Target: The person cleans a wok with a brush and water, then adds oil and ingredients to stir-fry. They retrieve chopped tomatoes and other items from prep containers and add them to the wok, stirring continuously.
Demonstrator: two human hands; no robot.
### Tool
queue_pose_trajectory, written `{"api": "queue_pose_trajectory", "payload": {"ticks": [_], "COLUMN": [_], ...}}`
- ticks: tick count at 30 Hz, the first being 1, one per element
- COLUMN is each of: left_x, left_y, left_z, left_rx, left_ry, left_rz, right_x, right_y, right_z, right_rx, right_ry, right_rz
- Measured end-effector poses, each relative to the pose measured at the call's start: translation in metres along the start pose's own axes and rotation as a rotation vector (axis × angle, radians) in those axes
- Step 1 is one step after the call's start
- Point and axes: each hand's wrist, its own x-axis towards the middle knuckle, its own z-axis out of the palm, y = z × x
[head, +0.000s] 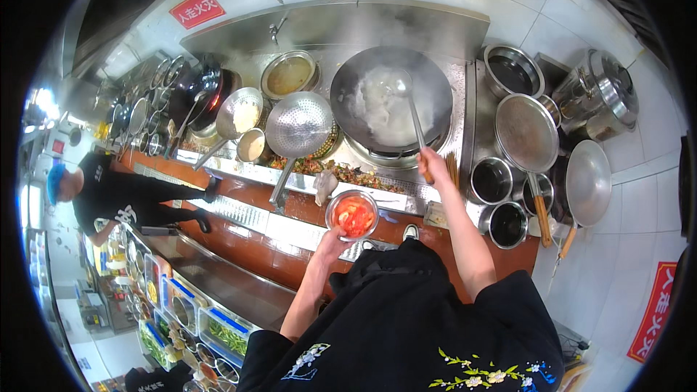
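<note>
My right hand [434, 167] grips the wooden handle of a long metal ladle [416, 117]. The ladle's bowl dips into whitish, steaming liquid [384, 114] inside a large dark wok [348, 84] on the stove. With my left hand [333, 245] I hold a round bowl [374, 205] by its near rim. Red, wet pieces that look like cut tomato [354, 216] fill it. The bowl is in front of the stove edge, lower left of the wok. Just beyond it, a crumpled greyish cloth [325, 185] hangs at the stove's front edge.
Left of the wok are a perforated strainer [299, 124], a pot of yellowish liquid [289, 75] and a second strainer [239, 114] holding pale food. Food scraps [359, 175] line the front gutter. Several dark-filled pots [491, 179] and a fine-mesh skimmer [526, 132] stand right. A person [136, 190] stands far left.
</note>
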Motion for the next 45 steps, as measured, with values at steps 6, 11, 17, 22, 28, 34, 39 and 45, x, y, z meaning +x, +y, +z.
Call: {"api": "queue_pose_trajectory", "payload": {"ticks": [6,11,17,22,28,34,39,45], "left_x": [0.045,0.101,0.249,0.254,0.244,0.206,0.126,0.007], "left_y": [0.074,0.142,0.147,0.162,0.168,0.199,0.166,0.062], "left_z": [0.034,0.154,0.151,0.18,0.197,0.163,0.118,0.007], "left_rx": [0.017,0.12,1.573,1.549,1.622,1.405,0.537,-0.174], "left_ry": [-0.066,0.103,0.778,0.767,0.411,0.41,0.515,0.387], "left_rz": [0.219,0.577,1.121,1.419,1.294,1.279,0.566,0.574], "right_x": [-0.094,-0.135,-0.143,-0.164,-0.148,-0.142,-0.149,-0.163], "right_y": [0.048,0.067,0.063,0.042,0.009,0.031,0.075,0.118], "right_z": [0.003,-0.026,-0.02,-0.034,-0.026,-0.013,-0.017,0.021], "right_rx": [-0.43,-0.533,-0.532,-0.684,-0.792,-0.681,-0.354,-0.176], "right_ry": [0.29,0.322,0.299,0.382,0.311,0.224,0.141,-0.104], "right_rz": [-0.182,-0.224,-0.185,-0.264,-0.416,-0.281,-0.038,0.093]}}
